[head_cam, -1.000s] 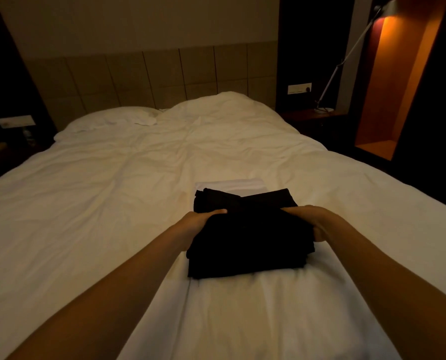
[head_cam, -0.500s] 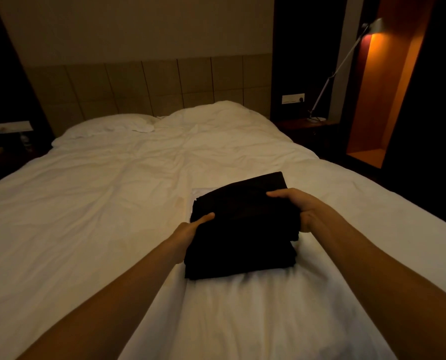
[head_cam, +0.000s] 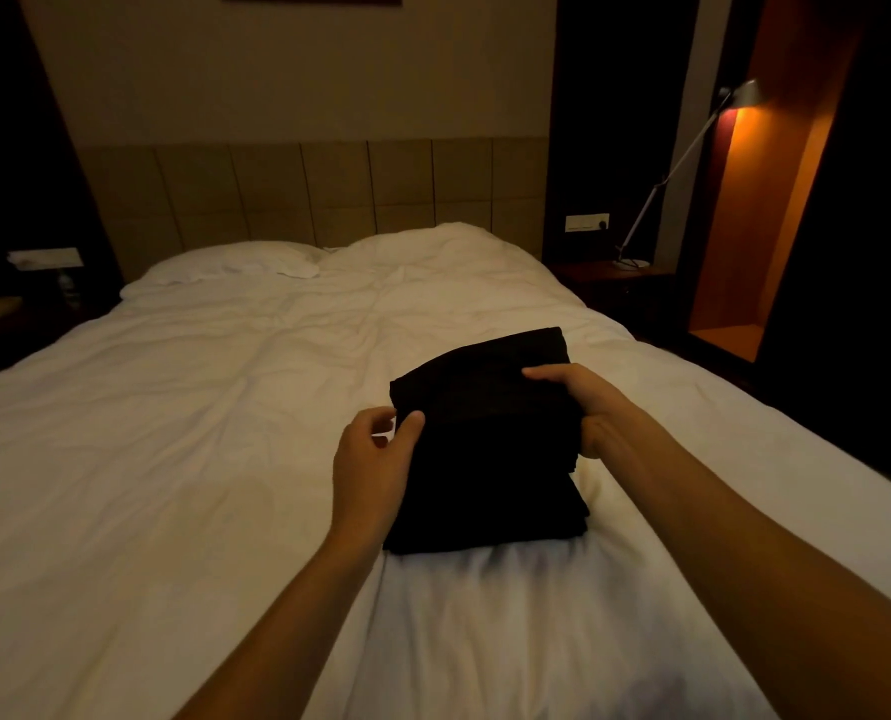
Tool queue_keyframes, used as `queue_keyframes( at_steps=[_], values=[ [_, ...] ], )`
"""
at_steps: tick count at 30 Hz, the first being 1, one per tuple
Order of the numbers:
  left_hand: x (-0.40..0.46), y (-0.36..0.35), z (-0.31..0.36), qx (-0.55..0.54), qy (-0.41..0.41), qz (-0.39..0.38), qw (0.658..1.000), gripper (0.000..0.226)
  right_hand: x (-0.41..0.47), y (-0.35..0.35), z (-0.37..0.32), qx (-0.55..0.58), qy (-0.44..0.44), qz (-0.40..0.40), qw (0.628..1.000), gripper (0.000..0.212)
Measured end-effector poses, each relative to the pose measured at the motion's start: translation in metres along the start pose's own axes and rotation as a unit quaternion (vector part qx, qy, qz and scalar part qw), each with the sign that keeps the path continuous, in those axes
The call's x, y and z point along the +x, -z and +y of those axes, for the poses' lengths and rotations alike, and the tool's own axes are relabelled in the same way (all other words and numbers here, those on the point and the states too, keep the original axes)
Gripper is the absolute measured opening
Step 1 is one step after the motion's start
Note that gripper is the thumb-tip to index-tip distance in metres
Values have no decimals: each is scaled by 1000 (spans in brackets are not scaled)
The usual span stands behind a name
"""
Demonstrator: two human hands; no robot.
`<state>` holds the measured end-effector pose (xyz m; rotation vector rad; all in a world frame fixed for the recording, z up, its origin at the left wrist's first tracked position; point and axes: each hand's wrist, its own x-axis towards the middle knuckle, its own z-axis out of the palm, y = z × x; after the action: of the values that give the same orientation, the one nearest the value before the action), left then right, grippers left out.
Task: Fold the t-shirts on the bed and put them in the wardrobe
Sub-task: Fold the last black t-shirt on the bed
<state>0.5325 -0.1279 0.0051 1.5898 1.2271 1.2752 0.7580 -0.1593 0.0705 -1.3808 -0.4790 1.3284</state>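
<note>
A stack of folded black t-shirts [head_cam: 485, 459] sits on the white bed [head_cam: 173, 433], right of centre. Its far end is tilted up off the duvet while its near edge still rests on it. My left hand [head_cam: 373, 465] pinches the stack's left edge, thumb on top and fingers curled at the side. On the right edge, my right hand [head_cam: 583, 407] grips with the thumb lying across the top and the fingers hidden underneath. Anything under the stack is hidden.
A pillow [head_cam: 235, 262] lies at the padded headboard [head_cam: 303, 189]. On the right stand a dark nightstand [head_cam: 615, 288] with a desk lamp [head_cam: 693, 163] and an orange-lit open wooden niche [head_cam: 760, 226]. Another dark nightstand [head_cam: 28, 298] is on the left.
Both hands have raised the far end of the black stack and shifted it slightly right. The white folded piece seen beyond it a second ago is out of sight.
</note>
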Motion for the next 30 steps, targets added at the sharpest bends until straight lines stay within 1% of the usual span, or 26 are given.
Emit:
queue_keyframes(
  at_steps=[1,2,3,4,5,6,7,8,9,10,11,13,14,15,17,20,24,28,30],
  values=[
    [-13,1,10,-14,-19,2,1000,28,-3,-2,1,5,0,4,1000,25],
    [-25,0,19,-35,-11,-10,999,25,-6,-5,1,9,1,9,1000,27],
    [-35,-3,25,-70,30,-39,996,30,-10,-9,3,9,4,12,1000,28],
    [-44,-7,29,-110,98,-84,985,38,-13,-12,5,8,9,15,1000,30],
    [-50,-13,31,-156,182,-140,961,50,-17,-16,7,9,16,18,1000,33],
    [-54,-17,31,-208,259,-196,923,65,-20,-19,10,12,24,18,999,36],
    [-57,-21,31,-272,316,-242,876,80,-24,-22,13,16,31,20,999,39],
    [-57,-24,29,-343,356,-271,826,94,-28,-25,14,19,37,23,999,42],
    [-56,-26,27,-407,377,-285,781,105,-31,-27,16,22,40,27,999,43],
    [-54,-27,28,-458,388,-287,746,110,-34,-28,16,25,42,29,998,43],
    [-52,-29,29,-502,392,-279,719,111,-38,-29,16,25,42,31,998,41],
    [-49,-35,35,-577,384,-235,682,101,-44,-30,16,27,41,35,998,38],
    [-49,-38,38,-606,376,-206,671,94,-47,-31,17,28,41,33,998,37],
    [-49,-41,41,-623,365,-175,669,88,-49,-31,18,29,43,34,998,37],
    [-53,-44,47,-628,345,-116,688,76,-53,-30,20,34,43,36,998,39],
    [-53,-41,47,-629,317,-69,706,67,-57,-24,19,30,39,38,998,42],
    [-49,-30,38,-625,312,-67,713,75,-68,-15,17,21,34,33,999,40],
    [-53,-15,31,-610,308,-59,728,73,-80,-8,16,25,27,27,999,40],
    [-54,-4,27,-607,298,-60,734,76,-88,-6,15,26,29,17,999,37]
  ],
)
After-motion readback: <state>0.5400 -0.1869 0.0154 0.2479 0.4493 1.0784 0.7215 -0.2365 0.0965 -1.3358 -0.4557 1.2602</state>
